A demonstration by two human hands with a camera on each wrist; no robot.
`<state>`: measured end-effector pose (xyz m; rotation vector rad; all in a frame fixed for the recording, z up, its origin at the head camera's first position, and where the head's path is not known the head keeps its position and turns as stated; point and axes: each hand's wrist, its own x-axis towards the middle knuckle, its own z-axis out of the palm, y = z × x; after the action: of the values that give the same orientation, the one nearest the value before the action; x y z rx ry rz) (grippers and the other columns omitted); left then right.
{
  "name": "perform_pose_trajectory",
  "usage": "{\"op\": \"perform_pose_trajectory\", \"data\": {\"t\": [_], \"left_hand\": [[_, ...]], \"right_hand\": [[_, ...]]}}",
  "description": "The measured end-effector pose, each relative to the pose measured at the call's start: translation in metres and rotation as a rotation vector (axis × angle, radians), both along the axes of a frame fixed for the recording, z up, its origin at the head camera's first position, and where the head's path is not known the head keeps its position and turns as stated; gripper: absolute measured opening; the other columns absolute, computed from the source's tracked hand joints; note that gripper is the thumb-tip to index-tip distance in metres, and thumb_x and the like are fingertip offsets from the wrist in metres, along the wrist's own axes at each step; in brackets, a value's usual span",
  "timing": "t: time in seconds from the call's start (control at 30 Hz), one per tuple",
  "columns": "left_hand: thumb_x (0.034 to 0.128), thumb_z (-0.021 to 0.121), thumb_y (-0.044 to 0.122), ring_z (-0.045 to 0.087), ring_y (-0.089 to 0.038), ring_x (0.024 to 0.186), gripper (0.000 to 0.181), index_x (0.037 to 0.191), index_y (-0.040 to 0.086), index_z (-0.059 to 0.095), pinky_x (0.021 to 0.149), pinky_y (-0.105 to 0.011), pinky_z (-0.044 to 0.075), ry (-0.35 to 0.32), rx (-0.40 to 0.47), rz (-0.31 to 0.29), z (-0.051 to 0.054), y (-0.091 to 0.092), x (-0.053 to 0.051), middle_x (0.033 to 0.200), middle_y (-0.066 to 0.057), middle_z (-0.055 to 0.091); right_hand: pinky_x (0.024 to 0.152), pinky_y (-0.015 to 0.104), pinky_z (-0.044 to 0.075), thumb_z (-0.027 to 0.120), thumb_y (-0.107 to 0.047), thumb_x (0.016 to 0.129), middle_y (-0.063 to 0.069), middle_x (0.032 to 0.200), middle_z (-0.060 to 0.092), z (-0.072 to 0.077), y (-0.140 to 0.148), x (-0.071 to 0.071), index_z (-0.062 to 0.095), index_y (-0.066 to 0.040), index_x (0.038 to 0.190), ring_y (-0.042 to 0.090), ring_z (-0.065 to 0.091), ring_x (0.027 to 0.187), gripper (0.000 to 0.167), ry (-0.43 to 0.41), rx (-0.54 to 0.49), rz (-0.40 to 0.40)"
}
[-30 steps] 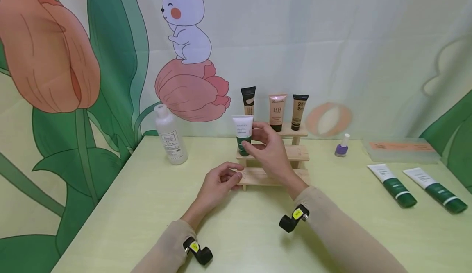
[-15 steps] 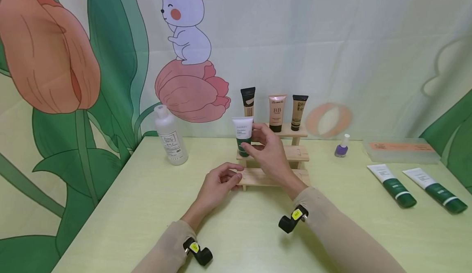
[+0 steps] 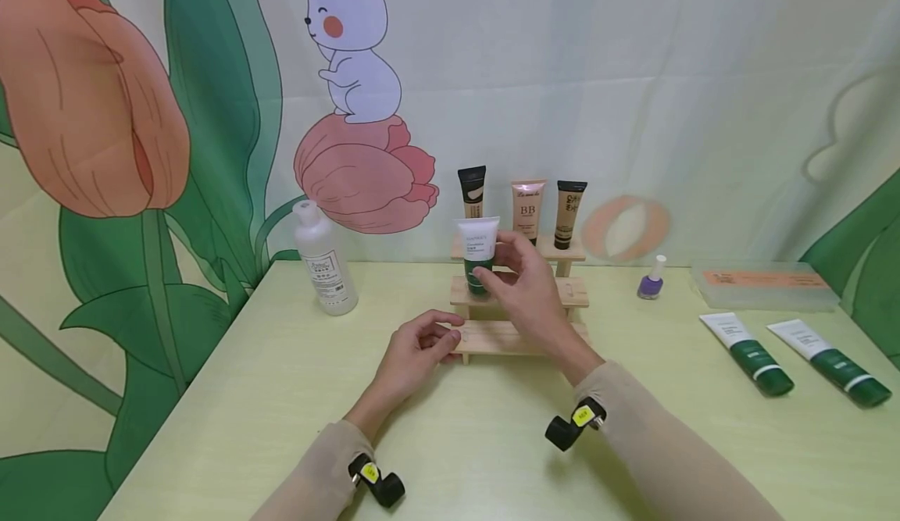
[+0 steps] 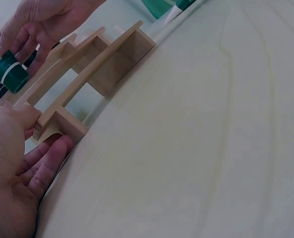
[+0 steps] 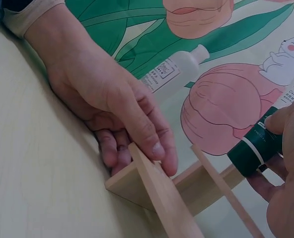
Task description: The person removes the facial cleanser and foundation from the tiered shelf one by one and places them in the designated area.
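My right hand (image 3: 527,287) pinches a white and green squeeze tube (image 3: 478,244) near its green cap end, cap down. The tube stands over the left part of the middle tier of a three-step wooden display rack (image 3: 523,337); in the left wrist view its cap (image 4: 15,77) looks raised off the wood. My left hand (image 3: 415,353) holds the left end of the lowest tier. In the right wrist view, the left hand's fingers (image 5: 149,136) lie on both sides of that board. On the top tier stand a black-topped beige tube (image 3: 473,193), a pink BB tube (image 3: 527,208) and a black-and-gold tube (image 3: 568,216).
A white bottle (image 3: 326,263) stands on the table (image 3: 457,443) to the left. At the right are a purple nail polish bottle (image 3: 652,280), a flat translucent case (image 3: 766,290) and two lying green-white tubes (image 3: 752,357). A printed curtain (image 3: 492,60) hangs behind.
My right hand has shifted the green and white tube slightly to the right, away from the middle tier's left end. The left hand stays in place on the rack.
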<state>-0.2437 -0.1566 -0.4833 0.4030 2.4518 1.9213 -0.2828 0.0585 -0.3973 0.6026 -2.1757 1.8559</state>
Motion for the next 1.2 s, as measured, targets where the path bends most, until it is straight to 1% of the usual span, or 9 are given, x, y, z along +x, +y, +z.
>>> {"op": "perform_pose_trajectory", "data": {"t": [0.1, 0.27, 0.47, 0.57, 0.67, 0.8, 0.9, 1.07, 1.2], "left_hand": [[0.1109, 0.072, 0.013, 0.081, -0.024, 0.088, 0.021, 0.131, 0.011, 0.077, 0.081, -0.032, 0.069, -0.003, -0.006, 0.003, 0.001, 0.000, 0.000, 0.105, -0.012, 0.080], [0.1109, 0.071, 0.012, 0.082, -0.029, 0.090, 0.022, 0.132, 0.007, 0.076, 0.081, -0.034, 0.069, 0.010, 0.005, 0.000, 0.002, 0.000, 0.000, 0.105, -0.015, 0.079], [0.1105, 0.072, 0.012, 0.082, -0.028, 0.091, 0.022, 0.132, 0.008, 0.076, 0.081, -0.033, 0.069, -0.003, 0.008, 0.004, -0.001, 0.001, -0.001, 0.105, -0.015, 0.079], [0.1106, 0.072, 0.012, 0.082, -0.026, 0.090, 0.021, 0.131, 0.010, 0.077, 0.081, -0.033, 0.069, -0.004, 0.012, 0.011, -0.002, 0.001, -0.001, 0.105, -0.013, 0.079], [0.1106, 0.072, 0.012, 0.081, -0.026, 0.090, 0.020, 0.130, 0.010, 0.077, 0.081, -0.033, 0.069, -0.001, 0.010, 0.012, -0.001, 0.001, 0.000, 0.105, -0.013, 0.079], [0.1100, 0.073, 0.012, 0.081, -0.030, 0.091, 0.021, 0.131, 0.008, 0.077, 0.081, -0.034, 0.069, 0.008, 0.002, 0.010, -0.001, 0.002, 0.000, 0.105, -0.016, 0.079], [0.1098, 0.073, 0.012, 0.081, -0.029, 0.090, 0.021, 0.131, 0.010, 0.077, 0.081, -0.033, 0.069, 0.002, 0.001, 0.015, 0.000, 0.002, 0.000, 0.105, -0.015, 0.079], [0.1096, 0.074, 0.012, 0.081, -0.026, 0.089, 0.021, 0.131, 0.012, 0.078, 0.080, -0.032, 0.069, -0.005, 0.004, 0.021, 0.000, 0.002, 0.000, 0.105, -0.013, 0.079], [0.1098, 0.073, 0.013, 0.081, -0.026, 0.090, 0.022, 0.131, 0.012, 0.077, 0.081, -0.032, 0.069, -0.009, 0.003, 0.022, -0.001, 0.002, 0.000, 0.106, -0.013, 0.079]], "right_hand": [[0.108, 0.050, 0.062, 0.079, 0.000, 0.103, 0.016, 0.135, 0.073, 0.005, 0.008, 0.002, 0.057, -0.005, 0.147, 0.030, 0.072, 0.123, 0.050, 0.016, -0.009, -0.005], [0.105, 0.046, 0.062, 0.078, 0.000, 0.103, 0.015, 0.135, 0.074, 0.012, 0.024, 0.005, 0.058, -0.006, 0.147, 0.026, 0.072, 0.120, 0.049, 0.066, -0.023, -0.018], [0.101, 0.033, 0.062, 0.078, 0.002, 0.103, 0.014, 0.134, 0.073, 0.018, 0.048, 0.009, 0.057, -0.004, 0.147, 0.025, 0.071, 0.117, 0.049, 0.129, -0.039, -0.043], [0.100, 0.028, 0.061, 0.077, 0.002, 0.103, 0.013, 0.135, 0.073, 0.023, 0.063, 0.012, 0.057, -0.004, 0.148, 0.021, 0.071, 0.116, 0.049, 0.157, -0.032, -0.077], [0.098, 0.025, 0.061, 0.077, 0.004, 0.103, 0.011, 0.134, 0.073, 0.027, 0.078, 0.015, 0.057, -0.001, 0.147, 0.018, 0.072, 0.115, 0.049, 0.172, -0.040, -0.122], [0.096, 0.023, 0.061, 0.075, 0.006, 0.102, 0.003, 0.128, 0.073, 0.033, 0.099, 0.018, 0.057, 0.003, 0.146, 0.017, 0.072, 0.114, 0.048, 0.192, -0.061, -0.182], [0.095, 0.020, 0.060, 0.075, 0.005, 0.103, -0.002, 0.127, 0.073, 0.036, 0.117, 0.019, 0.058, 0.001, 0.148, 0.015, 0.072, 0.113, 0.048, 0.210, -0.047, -0.235], [0.097, 0.017, 0.058, 0.075, 0.002, 0.104, -0.004, 0.129, 0.071, 0.038, 0.145, 0.021, 0.060, -0.010, 0.152, 0.014, 0.070, 0.114, 0.051, 0.206, -0.009, -0.336], [0.096, 0.016, 0.058, 0.075, 0.003, 0.103, -0.003, 0.128, 0.072, 0.038, 0.164, 0.022, 0.063, -0.013, 0.150, 0.016, 0.069, 0.113, 0.051, 0.188, -0.045, -0.374]]}}
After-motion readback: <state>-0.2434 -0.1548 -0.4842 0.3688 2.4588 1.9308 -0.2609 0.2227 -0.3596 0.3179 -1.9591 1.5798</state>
